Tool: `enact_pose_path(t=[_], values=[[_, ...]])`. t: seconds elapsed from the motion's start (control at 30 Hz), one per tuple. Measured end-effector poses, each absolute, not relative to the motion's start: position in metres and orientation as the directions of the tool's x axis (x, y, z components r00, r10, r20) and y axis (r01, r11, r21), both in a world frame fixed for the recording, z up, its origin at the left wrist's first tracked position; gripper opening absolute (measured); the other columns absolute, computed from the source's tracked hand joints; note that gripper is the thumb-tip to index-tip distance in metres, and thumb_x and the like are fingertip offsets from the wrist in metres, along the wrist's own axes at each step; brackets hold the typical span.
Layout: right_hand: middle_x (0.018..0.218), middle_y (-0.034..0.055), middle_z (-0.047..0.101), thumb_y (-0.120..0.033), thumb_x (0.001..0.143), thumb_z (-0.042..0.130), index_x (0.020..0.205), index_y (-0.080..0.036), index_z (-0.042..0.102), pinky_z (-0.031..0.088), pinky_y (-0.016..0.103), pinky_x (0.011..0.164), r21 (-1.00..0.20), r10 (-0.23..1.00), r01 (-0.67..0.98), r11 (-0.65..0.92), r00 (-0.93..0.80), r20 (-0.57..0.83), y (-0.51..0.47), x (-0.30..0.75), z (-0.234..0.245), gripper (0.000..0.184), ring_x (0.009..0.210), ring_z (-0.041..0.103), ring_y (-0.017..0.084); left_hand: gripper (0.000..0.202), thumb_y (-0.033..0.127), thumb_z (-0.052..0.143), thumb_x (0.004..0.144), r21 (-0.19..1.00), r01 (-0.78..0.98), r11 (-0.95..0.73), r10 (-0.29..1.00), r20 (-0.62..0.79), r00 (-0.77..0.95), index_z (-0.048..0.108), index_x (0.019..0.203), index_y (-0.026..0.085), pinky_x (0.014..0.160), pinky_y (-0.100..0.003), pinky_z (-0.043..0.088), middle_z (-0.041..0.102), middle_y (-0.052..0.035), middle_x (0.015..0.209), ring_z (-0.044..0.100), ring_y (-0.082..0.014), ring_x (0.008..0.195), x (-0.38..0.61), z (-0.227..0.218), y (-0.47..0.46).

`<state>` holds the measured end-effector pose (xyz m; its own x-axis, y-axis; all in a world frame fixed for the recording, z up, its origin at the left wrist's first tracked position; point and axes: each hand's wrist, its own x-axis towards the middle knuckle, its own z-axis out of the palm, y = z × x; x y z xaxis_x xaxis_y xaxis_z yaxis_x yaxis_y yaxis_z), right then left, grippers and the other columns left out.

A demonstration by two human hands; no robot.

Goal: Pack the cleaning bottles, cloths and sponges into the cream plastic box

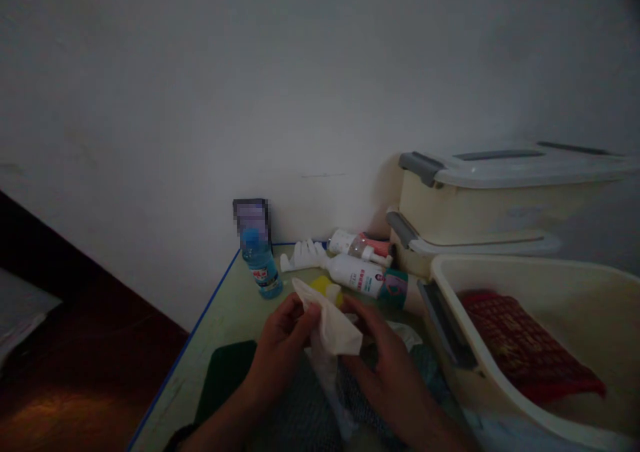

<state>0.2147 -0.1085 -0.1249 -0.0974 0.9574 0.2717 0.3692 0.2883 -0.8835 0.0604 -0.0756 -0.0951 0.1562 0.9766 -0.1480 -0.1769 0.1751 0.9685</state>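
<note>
My left hand (pixel 280 349) and my right hand (pixel 387 365) are both closed on a white cloth (pixel 330 322) held up between them over the table (pixel 220 319). The left fingers pinch its upper left edge, and the right fingers grip it from the right side. Under my hands lies a pile of dark and patterned fabric (pixel 300 412). A small yellow object (pixel 327 287) sits just behind the cloth.
A blue water bottle (pixel 261 265), a white glove (pixel 303 255) and white bottles lying flat (pixel 357 273) sit at the back by the wall. Two lidded bins (pixel 500 199) are stacked at right. An open tub (pixel 540 279) holds a red fabric (pixel 525 349). Table edge runs left.
</note>
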Motion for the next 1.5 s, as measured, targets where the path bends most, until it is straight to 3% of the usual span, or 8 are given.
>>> enact_pose_path(t=[0.13, 0.3, 0.5, 0.67, 0.83, 1.0, 1.23, 1.5], values=[[0.086, 0.0037, 0.062, -0.028, 0.086, 0.048, 0.085, -0.022, 0.062, 0.049, 0.029, 0.075, -0.947, 0.971, 0.215, 0.239, -0.063, 0.230, -0.109, 0.212, -0.120, 0.015, 0.083, 0.060, 0.018, 0.037, 0.037, 0.074, 0.067, 0.955, -0.196, 0.222, 0.963, -0.183, 0.199, 0.059, 0.098, 0.022, 0.074, -0.031, 0.052, 0.070, -0.0057, 0.096, 0.066, -0.0233, 0.089, 0.059, -0.107, -0.081], [0.058, -0.0013, 0.052, -0.051, 0.082, 0.050, 0.058, -0.022, 0.056, 0.044, 0.023, 0.050, -0.994, 0.991, -0.023, -0.109, 0.073, -0.110, -0.107, 0.218, -0.109, 0.038, 0.057, 0.050, 0.015, 0.039, 0.030, 0.075, 0.064, 0.862, -0.341, 0.376, 0.924, -0.323, 0.204, 0.060, 0.099, 0.018, 0.072, -0.033, 0.053, 0.071, -0.0084, 0.096, 0.068, -0.0247, 0.085, 0.055, -0.108, -0.072], [0.083, 0.0006, 0.059, -0.033, 0.076, 0.059, 0.079, -0.022, 0.062, 0.047, 0.025, 0.068, -1.000, 0.994, 0.001, 0.022, -0.105, 0.022, -0.107, 0.225, -0.111, 0.011, 0.078, 0.057, 0.016, 0.024, 0.026, 0.069, 0.064, 0.835, -0.389, 0.389, 0.921, -0.361, 0.146, 0.061, 0.086, 0.019, 0.064, -0.029, 0.052, 0.072, -0.0043, 0.082, 0.068, -0.0229, 0.078, 0.051, -0.105, -0.070], [0.111, 0.0062, 0.061, -0.027, 0.073, 0.064, 0.119, -0.027, 0.047, 0.048, 0.035, 0.084, -1.000, 0.987, -0.011, 0.011, -0.159, 0.013, -0.111, 0.221, -0.116, 0.049, 0.102, 0.059, 0.021, 0.023, 0.033, 0.075, 0.065, 0.886, -0.301, 0.351, 0.932, -0.302, 0.198, 0.062, 0.080, 0.022, 0.059, -0.022, 0.049, 0.071, 0.0007, 0.075, 0.067, -0.0172, 0.070, 0.050, -0.112, -0.075], [0.099, 0.0042, 0.065, -0.033, 0.078, 0.060, 0.100, -0.025, 0.057, 0.050, 0.034, 0.078, -0.999, 0.986, 0.033, -0.011, -0.166, -0.016, -0.112, 0.220, -0.108, 0.023, 0.093, 0.062, 0.020, 0.026, 0.039, 0.075, 0.066, 0.905, -0.232, 0.356, 0.924, -0.303, 0.233, 0.065, 0.083, 0.021, 0.059, -0.023, 0.050, 0.072, -0.0010, 0.074, 0.067, -0.0180, 0.070, 0.051, -0.113, -0.076], [0.101, 0.0048, 0.066, -0.052, 0.079, 0.057, 0.107, -0.026, 0.056, 0.049, 0.032, 0.076, -0.959, 0.972, -0.270, -0.082, -0.235, -0.017, -0.112, 0.222, -0.103, 0.038, 0.086, 0.063, 0.019, 0.037, 0.046, 0.075, 0.064, 0.909, -0.164, 0.382, 0.913, -0.345, 0.217, 0.065, 0.084, 0.016, 0.058, -0.026, 0.051, 0.072, -0.0042, 0.073, 0.067, -0.0199, 0.066, 0.052, -0.104, -0.080], [0.064, -0.0045, 0.059, -0.037, 0.076, 0.068, 0.073, -0.020, 0.064, 0.041, 0.017, 0.053, -0.952, 0.979, -0.252, -0.175, -0.147, -0.141, -0.109, 0.219, -0.100, 0.018, 0.057, 0.053, 0.007, 0.036, 0.046, 0.070, 0.071, 0.902, -0.237, 0.360, 0.924, -0.309, 0.227, 0.063, 0.088, 0.015, 0.062, -0.026, 0.051, 0.071, -0.0045, 0.078, 0.065, -0.0167, 0.067, 0.052, -0.105, -0.082], [0.080, -0.0030, 0.069, -0.045, 0.074, 0.067, 0.094, -0.029, 0.059, 0.048, 0.024, 0.058, -0.826, 0.956, -0.527, -0.202, 0.077, -0.284, -0.108, 0.223, -0.096, 0.027, 0.066, 0.064, 0.014, 0.028, 0.023, 0.073, 0.073, 0.898, -0.250, 0.363, 0.796, -0.159, 0.584, 0.063, 0.099, 0.019, 0.076, -0.028, 0.051, 0.071, -0.0045, 0.091, 0.067, -0.0174, 0.084, 0.051, -0.107, -0.082]])
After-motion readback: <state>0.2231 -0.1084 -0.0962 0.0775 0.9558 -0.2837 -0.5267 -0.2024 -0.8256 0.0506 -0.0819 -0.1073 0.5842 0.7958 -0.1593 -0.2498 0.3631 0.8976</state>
